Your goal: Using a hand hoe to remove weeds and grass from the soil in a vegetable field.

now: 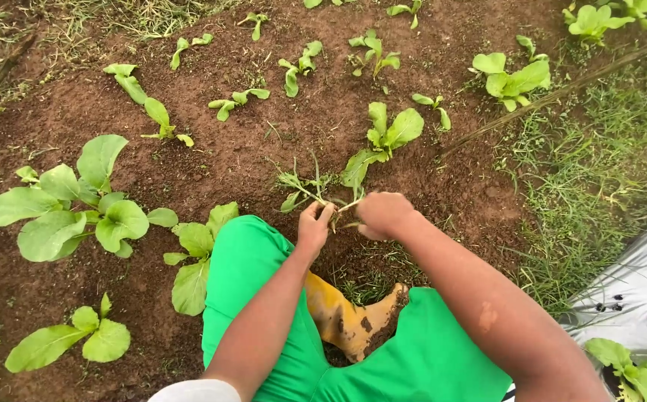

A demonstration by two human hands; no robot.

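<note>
Grip: the left hand (314, 225) pinches a thin weed (299, 185), and the right hand (381, 214) is clenched on its stems. Pulling low at the soil (264, 149) should lift roots while sparing the leafy seedling (384, 134) just beside.

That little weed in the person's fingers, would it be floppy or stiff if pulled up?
Probably floppy: the weed has thin stems and narrow drooping leaves. Likely very light, since the left hand pinches it with fingertips alone. Its slender stalk might snap.

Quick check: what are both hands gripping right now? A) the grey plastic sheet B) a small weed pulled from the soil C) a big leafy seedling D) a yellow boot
B: the left hand and right hand pinch a thin weed over the soil.
</note>
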